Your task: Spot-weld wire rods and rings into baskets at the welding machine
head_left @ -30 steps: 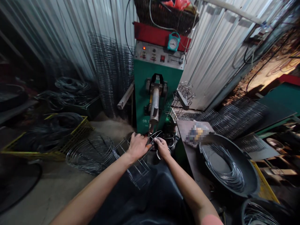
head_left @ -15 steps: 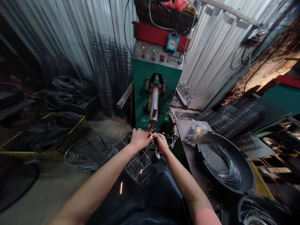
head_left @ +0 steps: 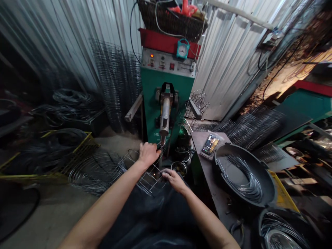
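A wire rack [head_left: 151, 182] made of crossed metal rods hangs in front of a green spot welder [head_left: 149, 103]. My left hand [head_left: 149, 154] is closed on the rack's upper part, beside the tip of the welder's upper electrode arm [head_left: 164, 121]. Lower and to the right, my right hand [head_left: 173, 178] pinches at the rack's right edge, its fingertips close together. The exact grip of the left fingers is hidden behind the hand. A small orange spark glows near the rack's middle.
Coiled wires lie in a black round pan [head_left: 242, 150] on the right bench [head_left: 204, 166], near a bagged phone-like item [head_left: 210, 144]. Wire rings [head_left: 90, 174] and a yellow crate [head_left: 84, 147] are at left. Tall stacks of wire pieces [head_left: 116, 86] lean on the wall.
My right hand has moved down from the electrode tip to the rack's lower right edge. The bright sparks have mostly gone, and the welder's green light is out. The view has shifted slightly.
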Motion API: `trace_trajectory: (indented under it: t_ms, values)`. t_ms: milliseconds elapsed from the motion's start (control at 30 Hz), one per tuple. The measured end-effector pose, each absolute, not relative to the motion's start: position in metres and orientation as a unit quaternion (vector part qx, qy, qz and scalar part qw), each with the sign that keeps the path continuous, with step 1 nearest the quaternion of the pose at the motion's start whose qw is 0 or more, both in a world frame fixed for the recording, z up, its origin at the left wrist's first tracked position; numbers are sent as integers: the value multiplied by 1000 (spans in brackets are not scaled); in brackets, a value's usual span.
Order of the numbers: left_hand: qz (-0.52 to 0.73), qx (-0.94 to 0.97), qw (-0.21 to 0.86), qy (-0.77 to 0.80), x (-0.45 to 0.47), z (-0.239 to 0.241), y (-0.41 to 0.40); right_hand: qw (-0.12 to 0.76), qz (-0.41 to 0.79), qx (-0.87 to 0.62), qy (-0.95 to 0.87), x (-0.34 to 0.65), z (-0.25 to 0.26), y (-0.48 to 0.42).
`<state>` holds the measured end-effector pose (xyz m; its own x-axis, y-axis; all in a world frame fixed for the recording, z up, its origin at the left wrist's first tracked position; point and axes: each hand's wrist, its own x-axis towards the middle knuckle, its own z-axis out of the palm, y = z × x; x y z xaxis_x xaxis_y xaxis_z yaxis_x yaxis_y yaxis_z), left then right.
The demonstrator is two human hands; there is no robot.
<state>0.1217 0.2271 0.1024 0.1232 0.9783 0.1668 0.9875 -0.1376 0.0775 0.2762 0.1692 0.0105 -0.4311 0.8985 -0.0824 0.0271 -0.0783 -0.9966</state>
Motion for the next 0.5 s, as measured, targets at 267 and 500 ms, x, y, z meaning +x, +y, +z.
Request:
trace_trajectory:
  t_ms: [267,500]
  values:
    - [-96,-740,-5,-665,123,106,235,375,604,-388,-586,269,9,169]
    - [-262,-818,65,-508,80,89,159,458,533,-431,-566,264,13,132]
